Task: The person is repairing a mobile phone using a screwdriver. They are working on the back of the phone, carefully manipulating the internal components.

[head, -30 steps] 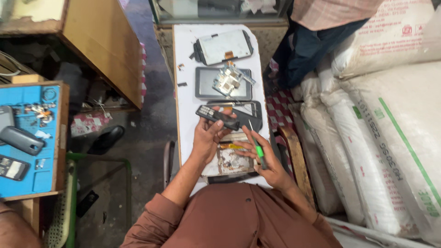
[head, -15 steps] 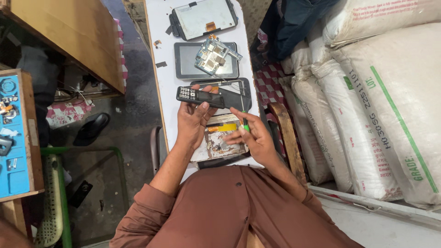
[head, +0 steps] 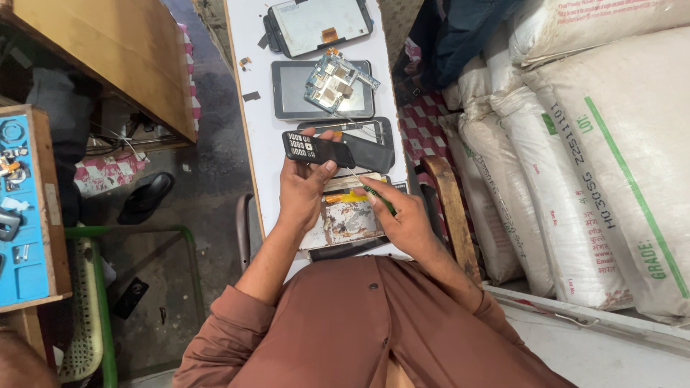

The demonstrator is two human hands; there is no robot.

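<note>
My left hand [head: 302,188] grips a black keypad phone [head: 323,150] above a narrow white table [head: 251,122], keypad end pointing left. My right hand [head: 403,215] holds a thin green-handled screwdriver [head: 375,195], its tip aimed up-left toward the phone's underside. Under both hands lies a worn, rust-stained flat piece [head: 346,219] with a yellow item [head: 346,195] on it. Just beyond the phone rests a dark phone frame [head: 373,140].
Farther along the table lie a tablet [head: 287,90] with a loose circuit board [head: 332,77] on it and a larger tablet back [head: 316,25]. White sacks [head: 589,151] stack at right. A blue parts tray [head: 21,208] and wooden desk [head: 108,50] stand left.
The view has shifted nearer and lower over the table. My left hand has raised the phone off the table and turned it; my right hand with the screwdriver has come closer to it.
</note>
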